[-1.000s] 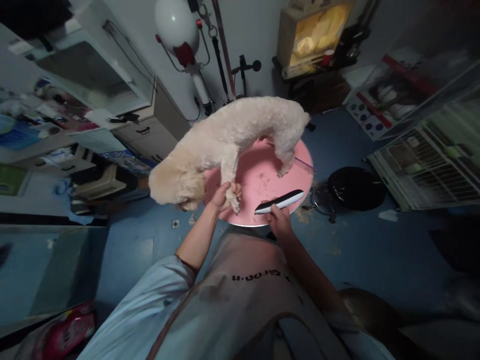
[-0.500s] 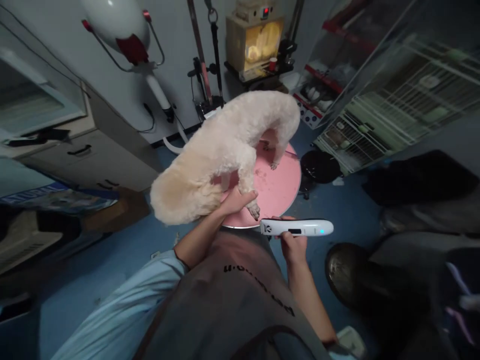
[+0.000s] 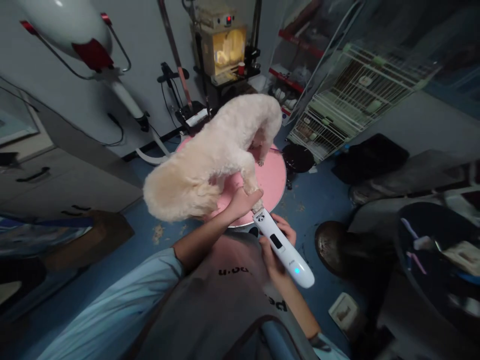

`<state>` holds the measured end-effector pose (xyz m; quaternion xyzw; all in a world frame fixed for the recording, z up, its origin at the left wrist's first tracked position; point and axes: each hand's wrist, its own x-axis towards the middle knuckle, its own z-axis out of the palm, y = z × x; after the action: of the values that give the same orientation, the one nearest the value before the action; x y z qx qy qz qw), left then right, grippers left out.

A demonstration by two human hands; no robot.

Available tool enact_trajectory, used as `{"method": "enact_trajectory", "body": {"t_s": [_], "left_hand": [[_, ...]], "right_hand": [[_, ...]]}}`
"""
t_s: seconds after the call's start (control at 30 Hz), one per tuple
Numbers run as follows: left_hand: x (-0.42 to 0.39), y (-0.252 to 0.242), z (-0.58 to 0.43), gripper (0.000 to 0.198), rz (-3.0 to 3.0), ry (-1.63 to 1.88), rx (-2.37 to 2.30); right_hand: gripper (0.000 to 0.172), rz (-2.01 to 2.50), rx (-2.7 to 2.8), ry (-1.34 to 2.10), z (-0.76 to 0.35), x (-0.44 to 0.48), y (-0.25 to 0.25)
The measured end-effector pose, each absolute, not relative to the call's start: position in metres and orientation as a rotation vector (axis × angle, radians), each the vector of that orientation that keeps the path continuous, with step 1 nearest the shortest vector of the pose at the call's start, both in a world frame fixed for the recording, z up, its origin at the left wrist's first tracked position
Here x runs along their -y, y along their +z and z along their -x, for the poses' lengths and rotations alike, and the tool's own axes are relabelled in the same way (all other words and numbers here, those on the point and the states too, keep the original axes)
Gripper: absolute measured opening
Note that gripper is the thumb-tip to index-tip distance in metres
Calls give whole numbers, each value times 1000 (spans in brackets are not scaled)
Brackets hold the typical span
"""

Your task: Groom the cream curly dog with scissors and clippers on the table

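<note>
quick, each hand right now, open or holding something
Left hand: closed around the dog's front leg.
Right hand: closed around the white clipper.

Dark letters [image 3: 279, 305], partly "pe", on grey apron [image 3: 202, 305], black logo [image 3: 260, 218] on white clipper [image 3: 285, 253], small print [image 3: 291, 262] unreadable

My clippers [image 3: 288, 256]: wht w/ blk panel [image 3: 276, 241], blue light [image 3: 297, 270]. Dog [image 3: 221, 147] — cream/off-wht, tanner on head [image 3: 161, 192]. Tabletop [image 3: 274, 175] pink. My L sleeve [image 3: 138, 280] lt blue; apron [image 3: 202, 310] gray w/ blk lettering [image 3: 280, 305] — floor [image 3: 303, 200] blue.
</note>
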<state>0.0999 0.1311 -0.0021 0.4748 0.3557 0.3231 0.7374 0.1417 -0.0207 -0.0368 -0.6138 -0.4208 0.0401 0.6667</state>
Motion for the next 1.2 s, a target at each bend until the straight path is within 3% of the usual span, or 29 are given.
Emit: {"method": "enact_trajectory", "body": {"t_s": [0.23,0.37,0.63,0.83,0.93,1.07,1.2], "left_hand": [[-136,-7,-96,29,-1115,559,-724],[-134,-6,-100,31,-1074,523,-692],[-128,1,-111,32,-1047,580,-629],[-124,6,-111,38,-1062,472,-639],[-126,1,-111,37,-1066,457,-595],[-135,-5,-112,36,-1140,340,-530],[-139,-9,-115,31,-1239,432,-588]], "right_hand": [[39,1470,1089,2,-139,27,-46],[51,1514,1148,-345,-139,30,-73],[64,1492,1204,-503,-138,26,-77],[54,1526,1246,-628,-136,22,-64],[43,1516,1321,-522,-137,25,-60],[42,1440,1301,-436,-139,27,-54],[26,1661,1552,-482,-134,29,-42]]}}
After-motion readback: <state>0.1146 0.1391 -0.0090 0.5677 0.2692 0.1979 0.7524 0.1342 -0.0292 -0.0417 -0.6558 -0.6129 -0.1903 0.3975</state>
